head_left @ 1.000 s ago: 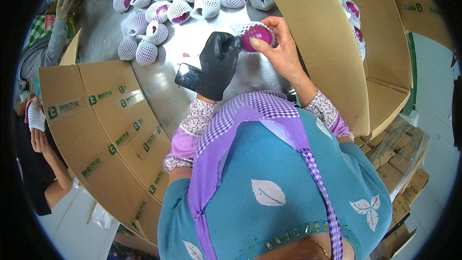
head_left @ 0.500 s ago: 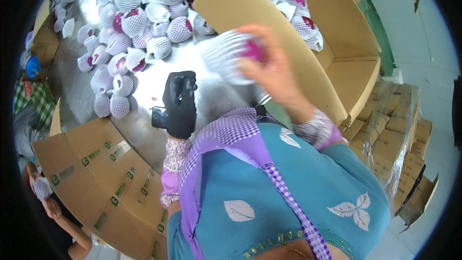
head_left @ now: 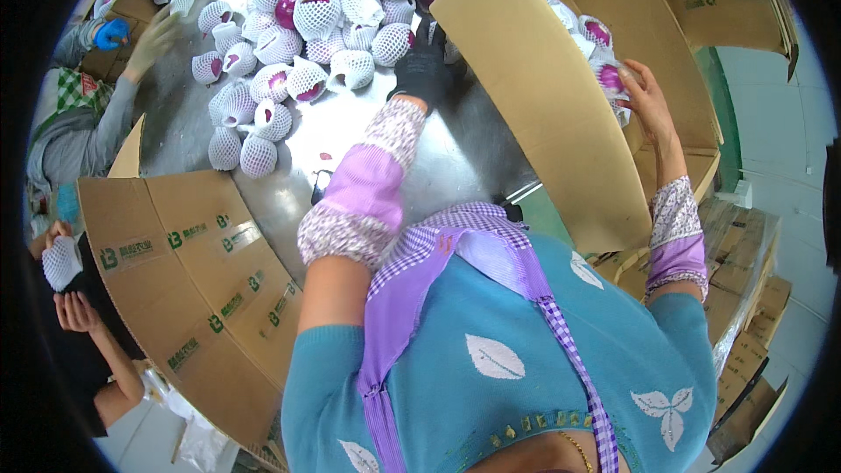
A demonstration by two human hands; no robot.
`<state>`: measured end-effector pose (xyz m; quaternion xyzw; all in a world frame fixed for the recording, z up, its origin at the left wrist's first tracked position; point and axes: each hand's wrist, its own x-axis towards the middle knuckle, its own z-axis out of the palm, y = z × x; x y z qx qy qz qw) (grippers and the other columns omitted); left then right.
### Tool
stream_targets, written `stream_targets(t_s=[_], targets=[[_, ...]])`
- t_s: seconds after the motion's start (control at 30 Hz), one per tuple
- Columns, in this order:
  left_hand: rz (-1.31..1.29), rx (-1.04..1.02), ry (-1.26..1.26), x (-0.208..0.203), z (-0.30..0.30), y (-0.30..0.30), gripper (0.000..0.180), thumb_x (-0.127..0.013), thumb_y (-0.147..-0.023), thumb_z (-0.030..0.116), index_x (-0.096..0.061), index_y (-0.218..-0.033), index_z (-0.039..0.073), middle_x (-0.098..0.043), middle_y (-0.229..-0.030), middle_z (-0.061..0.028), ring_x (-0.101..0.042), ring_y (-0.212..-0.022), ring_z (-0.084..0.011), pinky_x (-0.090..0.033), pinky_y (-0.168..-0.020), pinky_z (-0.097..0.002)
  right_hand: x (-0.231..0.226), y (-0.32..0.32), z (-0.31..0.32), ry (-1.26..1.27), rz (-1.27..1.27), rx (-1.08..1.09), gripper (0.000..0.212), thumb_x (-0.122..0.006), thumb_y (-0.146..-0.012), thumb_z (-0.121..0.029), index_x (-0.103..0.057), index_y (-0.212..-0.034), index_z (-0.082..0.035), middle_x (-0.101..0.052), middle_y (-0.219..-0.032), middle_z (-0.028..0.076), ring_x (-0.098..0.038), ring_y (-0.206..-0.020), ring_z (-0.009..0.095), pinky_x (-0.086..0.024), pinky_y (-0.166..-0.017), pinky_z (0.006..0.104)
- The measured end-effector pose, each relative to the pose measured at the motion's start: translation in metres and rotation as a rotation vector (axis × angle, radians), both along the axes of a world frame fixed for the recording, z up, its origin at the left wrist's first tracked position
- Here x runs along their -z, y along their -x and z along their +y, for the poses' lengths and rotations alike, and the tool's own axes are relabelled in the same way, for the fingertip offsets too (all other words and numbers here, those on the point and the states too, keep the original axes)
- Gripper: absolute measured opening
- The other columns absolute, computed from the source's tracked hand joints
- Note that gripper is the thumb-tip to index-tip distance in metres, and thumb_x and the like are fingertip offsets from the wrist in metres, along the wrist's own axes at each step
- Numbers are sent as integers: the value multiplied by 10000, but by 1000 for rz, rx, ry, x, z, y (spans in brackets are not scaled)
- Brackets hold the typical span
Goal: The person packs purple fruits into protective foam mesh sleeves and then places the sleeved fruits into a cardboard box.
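Inside the open cardboard box point(head_left: 543, 114) on the right, my bare right hand point(head_left: 646, 101) has its fingers on a purple-red fruit point(head_left: 611, 79) in a white foam net, beside other netted fruits. My left hand point(head_left: 424, 66), in a black glove, reaches forward over the metal table point(head_left: 307, 180). Its fingers stretch out, apart, at the right edge of a large pile of netted fruits point(head_left: 350, 70), close to the box wall. Nothing shows in that hand, though its fingertips are dark and partly hard to see.
A second cardboard box point(head_left: 193, 254) stands at the lower left with flaps spread. One co-worker's gloved hand point(head_left: 156, 42) is over the table at the far left; below, another person's hands hold a netted fruit point(head_left: 62, 263). Stacked cartons point(head_left: 736, 271) are at the right.
My right hand has carried the netted fruit from over the table into the right-hand box. My left hand has gone from a fist near me forward to the pile. A co-worker's gloved hand has appeared.
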<state>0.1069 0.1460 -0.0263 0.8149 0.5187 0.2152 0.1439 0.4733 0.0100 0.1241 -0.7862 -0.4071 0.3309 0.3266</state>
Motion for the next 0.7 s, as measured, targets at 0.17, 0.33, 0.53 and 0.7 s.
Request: stream_targets(t_s=[0.17, 0.33, 0.53, 0.7], targets=[[139, -44, -16, 42, 19, -8, 607, -580, -900, 193, -366, -1468, 159, -511, -1284, -178, -697, -854, -361, -562, -674, -481, -69, 103, -5, -386, -387, -292, 438, -683, -930, -263, -593, -1301, -48, -575, -1226, 124, -574, -1155, 212, -507, -915, 351], [-59, 4, 67, 6, -8, 15, 559, -665, -861, 320, -452, -1342, 130, -538, -1186, -163, -672, -957, -351, -553, -693, -479, -93, 204, -42, -613, -148, -619, 381, -664, -885, -145, -620, -1243, -22, -582, -1217, 128, -577, -1123, 254, -477, -970, 367], [-263, -12, 240, -6, -73, 63, 755, -822, -747, 429, -517, -1320, 41, -587, -1238, -180, -627, -1112, -354, -524, -898, -436, 87, 254, -23, -307, -144, -505, 693, -725, -882, -198, -391, -1472, -58, -426, -1387, 201, -554, -1182, 316, -495, -965, 407], [-819, -264, 722, 43, -104, 105, 576, -722, -917, 264, -472, -1349, -24, -659, -1144, -209, -671, -1028, -264, -552, -791, -347, 139, 259, 3, -92, 400, -603, 717, -733, -904, -219, -361, -1502, -80, -391, -1399, 191, -559, -1184, 264, -530, -930, 385]])
